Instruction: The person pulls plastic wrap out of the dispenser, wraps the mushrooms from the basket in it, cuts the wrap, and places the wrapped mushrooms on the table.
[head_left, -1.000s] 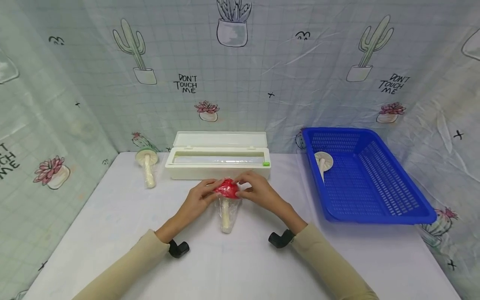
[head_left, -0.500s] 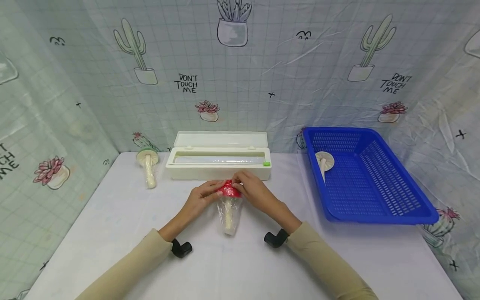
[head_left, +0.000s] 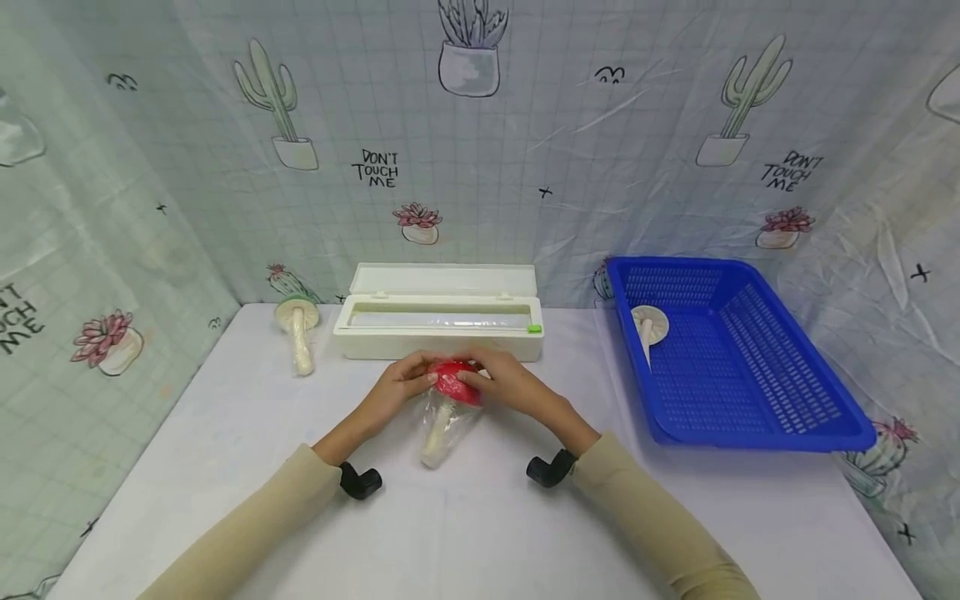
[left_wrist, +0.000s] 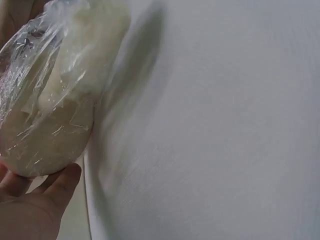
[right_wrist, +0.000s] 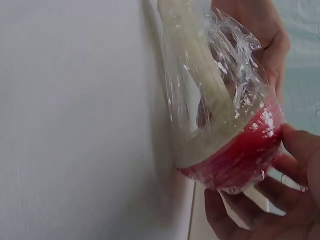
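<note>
Between both hands is a toy mushroom with a red cap (head_left: 455, 383) and a cream stem (head_left: 437, 435), loosely covered in clear plastic wrap (right_wrist: 235, 60). My left hand (head_left: 397, 387) grips the cap's left side with thumb and fingers. On the opposite side my right hand (head_left: 510, 383) holds the cap, its thumb on the red front and its fingers behind, as the right wrist view shows. The stem tilts down toward the lower left over the white table. In the left wrist view the pale underside of the cap (left_wrist: 47, 145) shows through the wrinkled film.
Right behind the hands stands a white wrap dispenser (head_left: 438, 343), lid raised, with a green slider (head_left: 534, 329). A green-capped wrapped mushroom (head_left: 300, 337) lies at the back left. The blue basket (head_left: 757, 442) at the right contains another pale mushroom (head_left: 649, 325).
The mushroom has turned between the hands, so its stem now slants to the lower left instead of pointing straight toward me. My right thumb has come onto the front of the cap.
</note>
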